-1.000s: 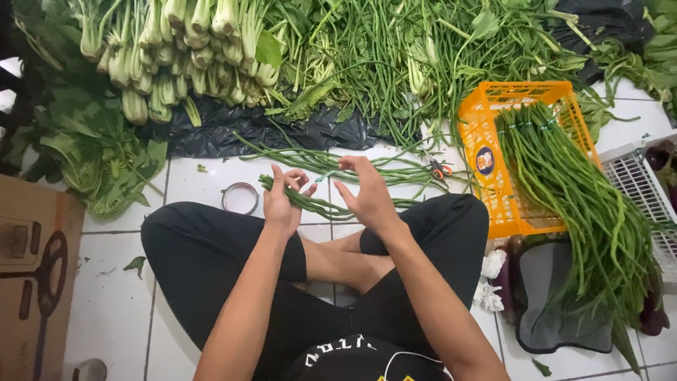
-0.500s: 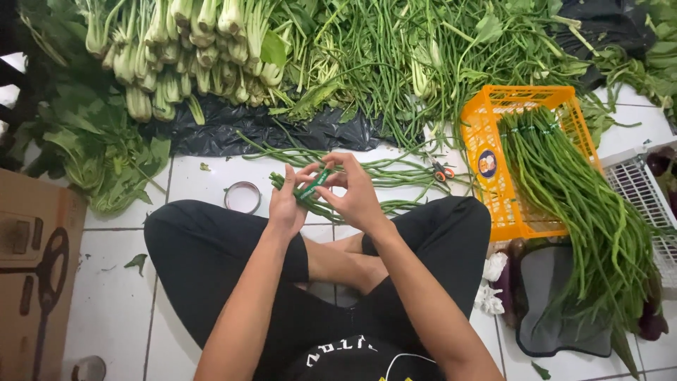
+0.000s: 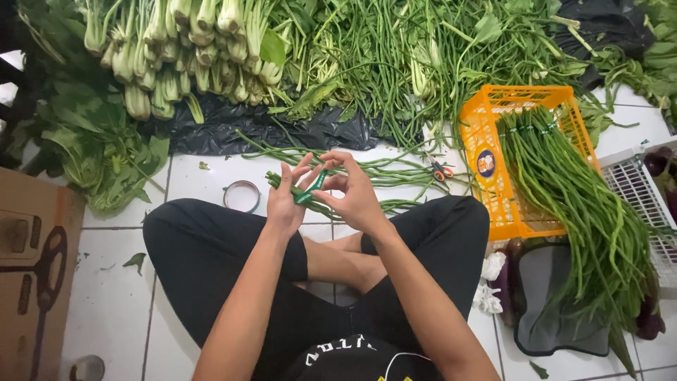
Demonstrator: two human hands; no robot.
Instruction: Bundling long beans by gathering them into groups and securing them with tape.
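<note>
Bundle: small bunch of long beans (image 3: 282,185) held above the lap of a person seated cross-legged on a white tiled floor (image 3: 113,303)
Long axis: runs from upper left to lower right; cut ends point up-left, past the left hand, the rest trails right behind the fingers
Green tape (image 3: 311,188): a short strip around the bunch, stretched between both hands
Left hand (image 3: 285,204): grip closed around the bunch, fingers raised, thumb near the tape
Right hand (image 3: 356,197): grip pinched on the tape end, just beside the left hand, the two touching over the bunch
Tape roll (image 3: 242,195): flat on the floor, just left of the left hand
Loose long beans (image 3: 381,169): scattered on the floor directly beyond the hands
Scissors (image 3: 442,170): orange-handled, among the loose beans, right of the hands
Orange crate (image 3: 486,141): right, a long bunch of beans draped over it
Leafy greens (image 3: 176,56): heaped on black plastic sheet (image 3: 233,127) along the far side
Cardboard box (image 3: 32,268): far left
</note>
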